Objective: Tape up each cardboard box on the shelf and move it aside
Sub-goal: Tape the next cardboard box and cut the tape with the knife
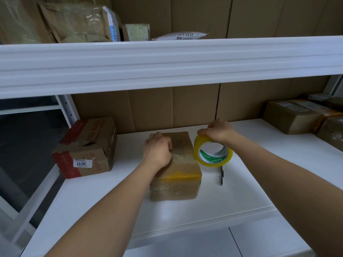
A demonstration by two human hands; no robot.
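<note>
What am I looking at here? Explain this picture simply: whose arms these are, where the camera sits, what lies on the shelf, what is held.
No machine here: a person wears a camera on the head, looking down at their own bare arms. The left hand rests on a small cardboard box in the middle of the white shelf. The right hand has a grip on a roll of yellow tape standing beside that box. A pen-like tool lies just in front of the roll. A second box with red tape sits to the left, and more parcels at far right.
</note>
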